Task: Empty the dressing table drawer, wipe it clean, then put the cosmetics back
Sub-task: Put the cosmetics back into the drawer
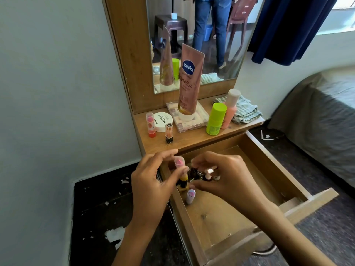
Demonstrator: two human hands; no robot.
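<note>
**Drawer: refill or emptying under way**

Drawer [269, 166]: open, mostly bare; small bottles [203, 174] at its back-left corner. Left hand [153, 181] grips a lipstick [181, 169]; right hand [224, 177] pinches, probably, a bottle. Tube [189, 81], cloth [245, 112], others on tabletop [192, 141].

Lipsticks [189, 195] in drawer [269, 169]; lotion tube [189, 81] on palette [189, 121] behind.

We see the wooden drawer [272, 169] pulled open; small lipsticks and bottles [201, 174] stand upright at its far left corner; a lilac-capped tube [190, 196] nearer.
</note>
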